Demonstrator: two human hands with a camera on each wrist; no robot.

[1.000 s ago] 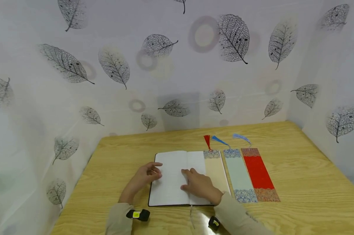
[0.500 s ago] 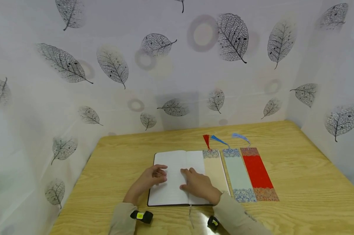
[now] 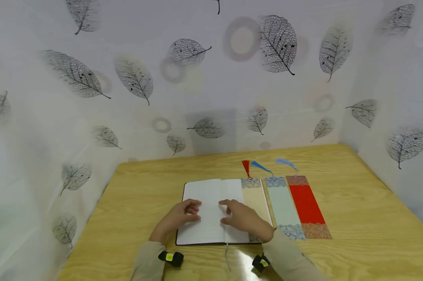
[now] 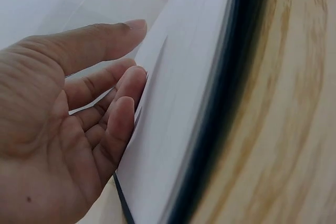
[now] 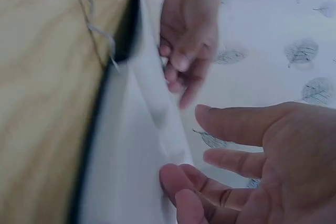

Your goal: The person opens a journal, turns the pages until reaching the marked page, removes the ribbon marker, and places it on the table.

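Note:
An open notebook point(image 3: 207, 191) with white pages and a dark cover lies flat on the table. Over its left page is my left hand point(image 3: 179, 214), fingers loosely bent and holding nothing; in the left wrist view, its curled fingertips are right at the paper. My right hand point(image 3: 248, 218) hovers by the centre fold, thumb and index finger apart with nothing between them. A cream bookmark point(image 3: 255, 199) with a patterned band and red tassel point(image 3: 246, 168) lies along the right page's outer side, its lower part partly hidden by my right hand.
Right of the notebook lie a pale green bookmark point(image 3: 284, 205) with a blue tassel point(image 3: 262, 167) and a red bookmark point(image 3: 306, 201) with a light-blue tassel point(image 3: 286, 162). A thin ribbon point(image 3: 227, 257) trails from the notebook's spine toward me. Leaf-patterned sheeting point(image 3: 211, 89) surrounds the wooden table point(image 3: 148, 183).
My left hand has moved right, farther over the left page. The right hand has shifted slightly right, its index finger drawing back from the fold. Notebook and bookmarks stay put.

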